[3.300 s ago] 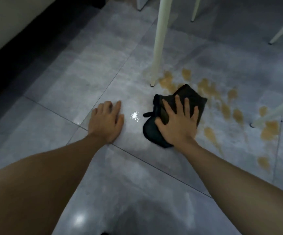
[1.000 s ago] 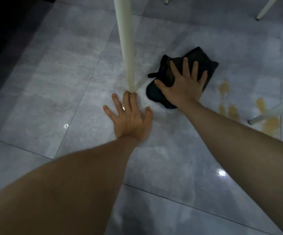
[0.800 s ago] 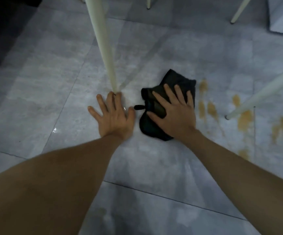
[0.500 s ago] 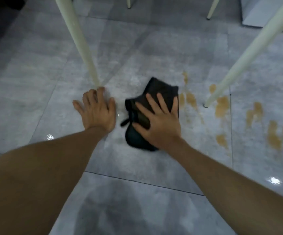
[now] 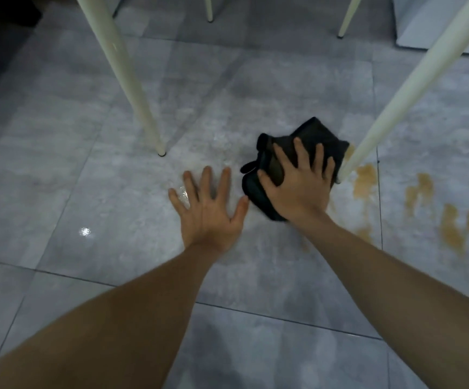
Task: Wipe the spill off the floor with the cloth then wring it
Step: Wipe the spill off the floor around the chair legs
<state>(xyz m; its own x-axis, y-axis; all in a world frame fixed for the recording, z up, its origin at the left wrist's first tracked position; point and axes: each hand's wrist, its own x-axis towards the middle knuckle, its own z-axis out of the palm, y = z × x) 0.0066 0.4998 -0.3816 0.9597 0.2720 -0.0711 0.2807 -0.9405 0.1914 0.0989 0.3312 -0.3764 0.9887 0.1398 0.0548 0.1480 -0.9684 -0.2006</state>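
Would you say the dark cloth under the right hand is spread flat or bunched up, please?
Bunched up. The dark cloth sits in a thick folded wad with raised edges beneath the right hand, not a flat sheet.

We find no text, label, brand, number or sign that can be read anywhere in this view.
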